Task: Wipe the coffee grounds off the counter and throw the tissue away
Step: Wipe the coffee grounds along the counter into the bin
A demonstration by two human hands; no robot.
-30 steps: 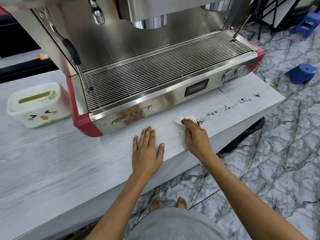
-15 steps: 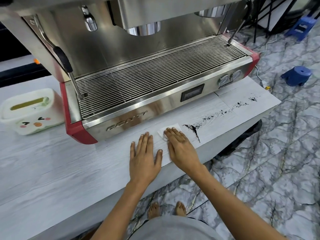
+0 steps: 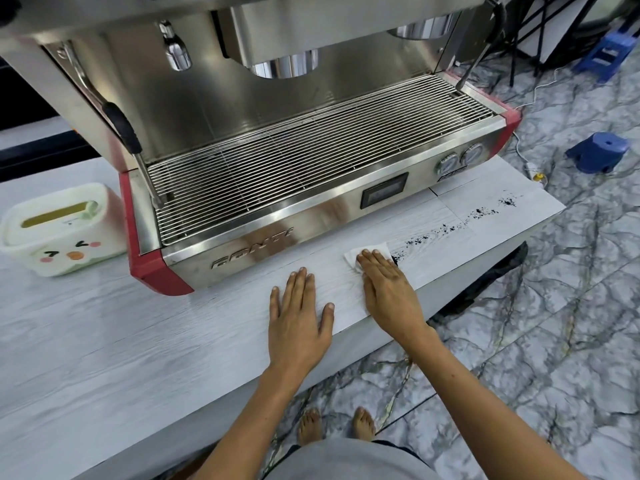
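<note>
Head view: right hand [image 3: 388, 289] lay flat, fingers straight, pressing tissue [image 3: 367, 255] beside coffee grounds [image 3: 446, 228]. Left hand [image 3: 299, 315] flat, holding nothing, left of tissue. Tissue judged thin, limp, tearable; pinch by clean edge.

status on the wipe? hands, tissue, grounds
Right hand flat on tissue, left hand flat on counter. Coffee grounds trail right of tissue, uncleared. Nothing in the wiping path.

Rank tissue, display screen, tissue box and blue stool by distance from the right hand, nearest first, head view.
From the right hand:
1. Tissue, pressed under its fingers.
2. Display screen, on the machine front just behind.
3. Blue stool on the floor, far right; tissue box on the counter, far left: too close to call.
</note>
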